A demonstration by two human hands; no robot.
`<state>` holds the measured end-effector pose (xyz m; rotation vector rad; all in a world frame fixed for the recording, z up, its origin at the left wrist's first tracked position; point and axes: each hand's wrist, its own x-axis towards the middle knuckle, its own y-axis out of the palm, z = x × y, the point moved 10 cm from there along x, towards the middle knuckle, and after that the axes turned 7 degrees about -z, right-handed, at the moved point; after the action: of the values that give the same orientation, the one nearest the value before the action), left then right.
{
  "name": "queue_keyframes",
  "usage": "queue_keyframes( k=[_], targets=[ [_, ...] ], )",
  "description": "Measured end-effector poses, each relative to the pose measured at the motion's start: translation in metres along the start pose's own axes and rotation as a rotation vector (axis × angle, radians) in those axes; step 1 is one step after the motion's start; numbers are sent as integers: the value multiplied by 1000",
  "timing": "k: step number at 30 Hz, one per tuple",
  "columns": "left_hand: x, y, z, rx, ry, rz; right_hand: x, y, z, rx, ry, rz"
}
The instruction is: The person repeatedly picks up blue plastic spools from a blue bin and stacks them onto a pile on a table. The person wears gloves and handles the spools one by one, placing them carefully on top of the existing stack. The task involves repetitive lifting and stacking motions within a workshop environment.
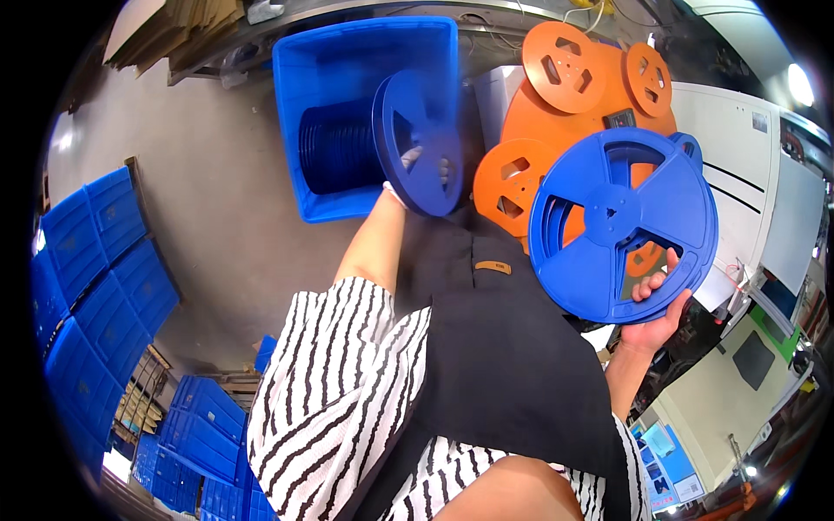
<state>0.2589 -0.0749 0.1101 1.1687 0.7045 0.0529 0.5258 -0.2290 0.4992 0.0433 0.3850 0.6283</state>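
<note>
In my left hand (411, 158) is a blue plastic reel (431, 187), its fingers closed around it and showing through the reel's cut-outs. This reel stands on edge at the right side of a blue bin (290, 104). A row of dark blue reels (334, 149) lies packed inside the bin, just left of the held one. My right hand (658, 306) grips the lower right rim of a few stacked blue reels (573, 265), fingers through an opening and thumb outside. That stack is held up in front of an orange machine (512, 117) and hides part of it.
Orange discs (569, 65) with cut-outs are mounted on the machine. A white cabinet (721, 130) stands right of it. Blue crates (95, 278) are stacked at the left on the grey floor (226, 286). Cardboard (165, 30) lies at the far left.
</note>
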Motion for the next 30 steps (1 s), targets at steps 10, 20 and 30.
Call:
queue_keyframes(
  k=[10, 20, 30],
  targets=[
    [19, -146, -22, 462, 68, -757, 30, -7, -7, -48, 100, -16],
    [-31, -29, -89, 1028, 752, -959, 38, 13, 2, 536, 136, 287],
    [-93, 356, 104, 2251, 1213, -29, -1, 99, -30, 831, 363, 525]
  ],
)
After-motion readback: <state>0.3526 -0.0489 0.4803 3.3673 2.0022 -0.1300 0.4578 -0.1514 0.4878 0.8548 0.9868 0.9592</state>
